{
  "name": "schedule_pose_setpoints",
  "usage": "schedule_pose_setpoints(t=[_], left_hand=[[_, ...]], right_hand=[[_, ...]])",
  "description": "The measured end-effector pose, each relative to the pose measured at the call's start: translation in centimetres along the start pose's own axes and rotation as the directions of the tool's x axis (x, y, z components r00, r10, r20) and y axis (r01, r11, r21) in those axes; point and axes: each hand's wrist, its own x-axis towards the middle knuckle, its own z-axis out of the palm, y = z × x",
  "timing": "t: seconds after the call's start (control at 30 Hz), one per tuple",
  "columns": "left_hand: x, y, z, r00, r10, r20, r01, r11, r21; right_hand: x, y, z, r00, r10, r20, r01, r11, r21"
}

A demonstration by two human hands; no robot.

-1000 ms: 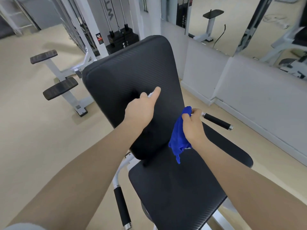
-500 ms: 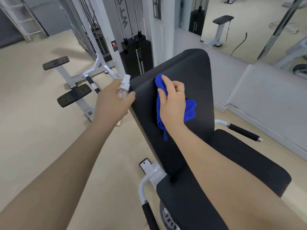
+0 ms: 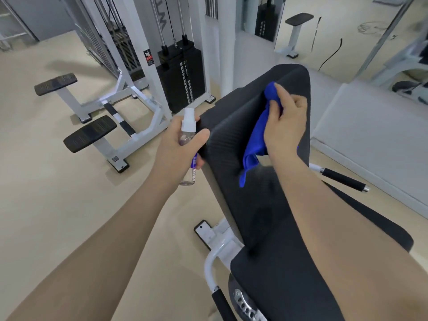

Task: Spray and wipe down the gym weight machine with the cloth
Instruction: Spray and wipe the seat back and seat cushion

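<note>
Cloth (image 3: 256, 137) higher up backrest (image 3: 228, 140) – right hand (image 3: 286, 122) pressing it, left hand (image 3: 176, 144) gripping spray bottle (image 3: 188, 135), weight stack (image 3: 183, 81) behind

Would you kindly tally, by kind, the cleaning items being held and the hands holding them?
Blue microfibre cloth: 1
Clear plastic spray bottle with white nozzle: 1
Hands: 2, left hand gripping the bottle, right hand holding the cloth against the black padded backrest
Total: 4
</note>
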Motion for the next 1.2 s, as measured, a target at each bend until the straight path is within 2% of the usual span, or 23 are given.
schedule_pose_setpoints(t=[0.03, 0.1, 0.17, 0.23, 0.3, 0.37, 0.47, 0.57, 0.6, 0.67, 0.73, 0.77, 0.83, 0.93, 1.0, 1.07, 1.13, 1.2], left_hand=[[0.0, -0.1, 0.1, 1.0, 0.007, -0.005, -0.007, 1.0, 0.003], [0.1, -0.2, 0.1, 1.0, 0.021, -0.022, -0.021, 1.0, -0.002], [0.1, -0.3, 0.2, 0.999, 0.021, -0.035, -0.022, 0.999, -0.032], [0.0, -0.3, 0.3, 0.999, 0.011, -0.047, -0.012, 0.999, -0.034], [-0.2, -0.5, 0.5, 0.997, 0.009, -0.08, -0.01, 1.0, -0.01], [-0.5, -1.0, 1.0, 0.988, 0.041, -0.151, -0.032, 0.998, 0.058], [-0.9, -2.0, 1.8, 0.935, 0.25, -0.25, -0.154, 0.925, 0.348], [-1.2, -2.5, 2.3, 0.858, 0.454, -0.24, -0.27, 0.797, 0.541], [-1.2, -2.5, 2.3, 0.843, 0.49, -0.221, -0.294, 0.764, 0.574], [-1.4, -2.6, 2.6, 0.841, 0.486, -0.235, -0.285, 0.769, 0.572], [-1.6, -2.4, 2.9, 0.837, 0.469, -0.282, -0.257, 0.792, 0.554], [-1.6, -2.3, 3.0, 0.833, 0.467, -0.298, -0.246, 0.794, 0.556], [-1.8, -1.9, 3.3, 0.825, 0.459, -0.329, -0.221, 0.798, 0.56], [-2.4, -1.7, 4.1, 0.82, 0.469, -0.329, -0.191, 0.765, 0.615], [-2.9, -2.1, 4.8, 0.809, 0.514, -0.286, -0.187, 0.686, 0.704], [-3.3, -2.5, 5.0, 0.798, 0.554, -0.236, -0.208, 0.622, 0.755], [-3.4, -2.9, 5.4, 0.788, 0.571, -0.229, -0.218, 0.607, 0.764], [-3.3, -3.2, 5.6, 0.776, 0.579, -0.249, -0.223, 0.622, 0.751]], right_hand=[[-0.6, -0.4, 0.1, 1.0, -0.007, 0.002, 0.007, 1.0, 0.016], [-3.7, -1.4, 0.5, 0.978, -0.206, 0.038, 0.203, 0.977, 0.066], [-8.1, -2.0, 1.1, 0.886, -0.453, 0.101, 0.445, 0.891, 0.09], [-9.7, -1.8, 1.1, 0.833, -0.531, 0.154, 0.519, 0.848, 0.111], [-7.8, -1.0, 0.8, 0.83, -0.535, 0.157, 0.529, 0.845, 0.081], [-4.1, 0.4, 0.5, 0.907, -0.414, 0.075, 0.415, 0.91, 0.009], [1.5, 2.2, 0.3, 0.988, -0.155, -0.023, 0.155, 0.988, -0.004], [3.2, 2.6, 0.5, 0.998, -0.043, -0.044, 0.043, 0.999, 0.013], [2.3, 2.4, 0.5, 0.997, -0.061, -0.042, 0.062, 0.998, 0.022], [-1.9, 2.2, 0.6, 0.962, -0.273, 0.014, 0.272, 0.961, 0.043], [-7.4, 2.5, 0.6, 0.841, -0.521, 0.147, 0.521, 0.852, 0.047], [-9.3, 2.7, 0.6, 0.788, -0.577, 0.212, 0.583, 0.811, 0.042], [-9.7, 3.5, 0.5, 0.74, -0.601, 0.301, 0.619, 0.784, 0.043], [-5.4, 4.7, -0.2, 0.718, -0.632, 0.292, 0.666, 0.745, -0.027], [-1.1, 5.7, -1.3, 0.8, -0.543, 0.255, 0.584, 0.803, -0.121], [3.1, 6.5, -2.3, 0.922, -0.308, 0.234, 0.347, 0.926, -0.147], [7.0, 8.1, -2.2, 0.975, -0.113, 0.193, 0.141, 0.98, -0.138], [8.4, 8.8, -1.6, 0.993, -0.083, 0.082, 0.093, 0.987, -0.128]])
